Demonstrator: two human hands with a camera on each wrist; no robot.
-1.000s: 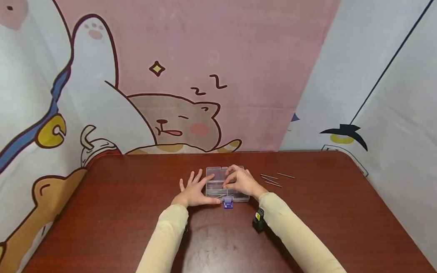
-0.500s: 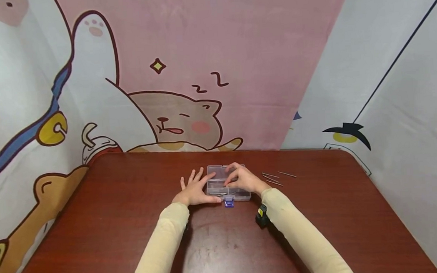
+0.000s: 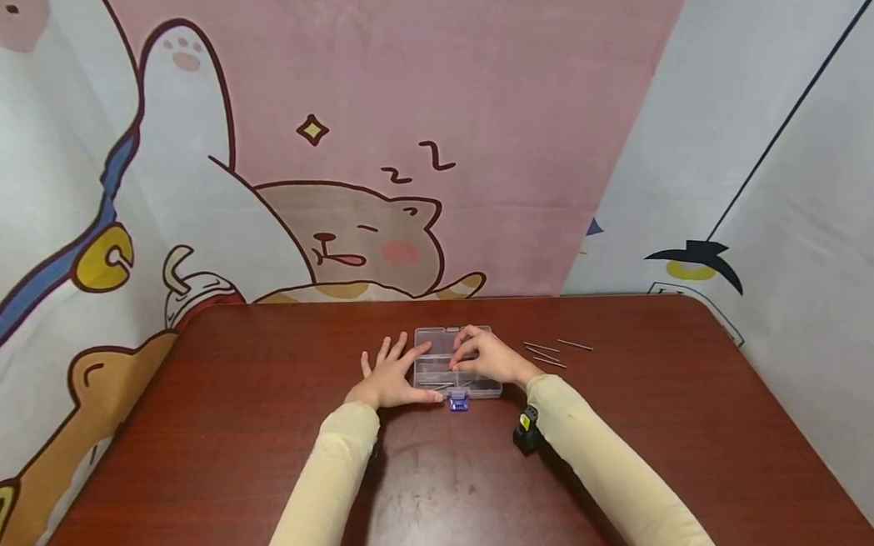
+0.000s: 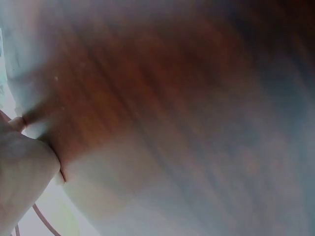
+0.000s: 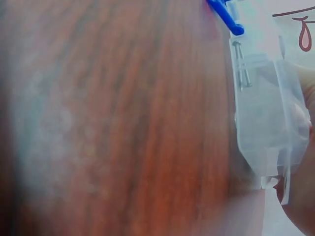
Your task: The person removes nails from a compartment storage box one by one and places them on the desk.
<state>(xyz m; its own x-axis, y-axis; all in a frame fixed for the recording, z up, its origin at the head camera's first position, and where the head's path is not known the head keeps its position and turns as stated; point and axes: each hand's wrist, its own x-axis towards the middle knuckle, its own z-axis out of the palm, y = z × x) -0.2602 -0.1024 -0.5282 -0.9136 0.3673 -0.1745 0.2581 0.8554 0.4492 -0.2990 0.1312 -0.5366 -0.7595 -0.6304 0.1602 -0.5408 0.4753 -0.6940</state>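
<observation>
A clear plastic compartment box [image 3: 434,340] with a blue latch [image 3: 458,404] lies on the table, its lid raised or laid back at the far side. Thin metal nails [image 5: 243,66] rest in its front part. My left hand [image 3: 391,384] is spread at the box's left side, its thumb along the front edge and its index finger by the left rim. My right hand [image 3: 487,358] reaches over the right half, thumb and fingers curled together down at the middle compartments. Whether those fingertips pinch something is hidden. The left wrist view shows mostly blurred table and part of the hand [image 4: 24,167].
Several loose nails [image 3: 546,356] lie on the brown table [image 3: 451,506] to the right of the box, near my right hand. A printed cloth [image 3: 519,134] hangs behind the table and along both sides.
The right fingertips shift only slightly within the box. Both hands otherwise keep their places, and the loose nails stay where they were; the head view tilts a little.
</observation>
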